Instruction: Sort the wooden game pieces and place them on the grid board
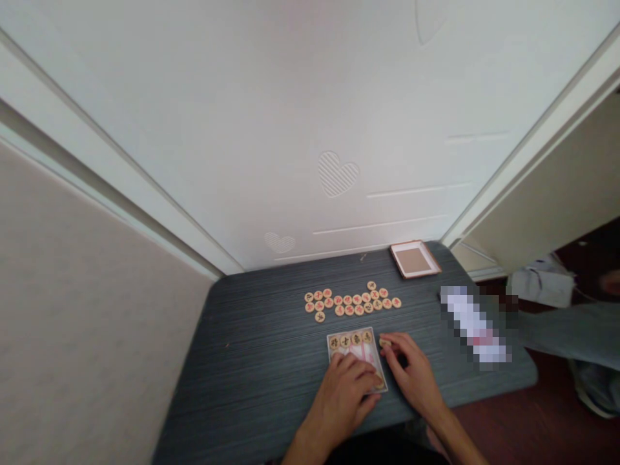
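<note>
A shallow white box (384, 377) stands near the table's front edge, with a row of round wooden Chinese chess pieces (357, 338) along its far side. The marks on these are black. My left hand (341, 391) lies over the box, its fingers stretched out across the inside; another piece shows by the fingertips at the near right corner. What lies under the palm is hidden. Just right of the box, my right hand (414, 371) pinches one Chinese chess piece (385, 342) between thumb and fingers.
Several loose chess pieces (347, 300), mostly red-marked, lie in uneven rows behind the box on the dark table (252, 349). An open lid or tray (415, 259) sits at the back right. A blurred-out object (472, 323) rests at the right edge. Another person's leg (566, 332) is beyond.
</note>
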A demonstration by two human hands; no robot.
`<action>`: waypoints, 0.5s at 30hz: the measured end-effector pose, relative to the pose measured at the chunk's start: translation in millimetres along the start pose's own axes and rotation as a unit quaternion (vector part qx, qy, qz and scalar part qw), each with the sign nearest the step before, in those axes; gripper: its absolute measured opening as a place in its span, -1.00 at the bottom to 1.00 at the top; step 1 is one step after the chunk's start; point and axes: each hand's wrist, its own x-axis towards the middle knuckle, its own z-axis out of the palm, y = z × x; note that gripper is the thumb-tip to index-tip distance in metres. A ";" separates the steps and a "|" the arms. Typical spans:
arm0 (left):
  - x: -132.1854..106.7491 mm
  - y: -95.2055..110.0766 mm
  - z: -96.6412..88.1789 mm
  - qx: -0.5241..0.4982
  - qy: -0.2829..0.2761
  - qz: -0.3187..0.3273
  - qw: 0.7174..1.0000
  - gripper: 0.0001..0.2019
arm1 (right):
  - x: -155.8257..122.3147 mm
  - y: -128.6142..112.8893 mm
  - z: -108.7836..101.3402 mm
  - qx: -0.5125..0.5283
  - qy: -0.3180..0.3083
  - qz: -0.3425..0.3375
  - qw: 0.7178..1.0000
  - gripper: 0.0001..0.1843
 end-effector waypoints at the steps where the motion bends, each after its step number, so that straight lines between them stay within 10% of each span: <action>1: 0.0 0.0 -0.1 -0.001 -0.001 0.000 1.000 -0.83 | -0.1 0.0 0.0 0.001 -0.001 0.001 1.000 -0.73; 15: 0.1 1.7 -2.2 -0.008 -0.011 -0.002 1.000 -0.83 | -0.7 2.4 0.0 -0.002 -0.010 0.005 1.000 -0.75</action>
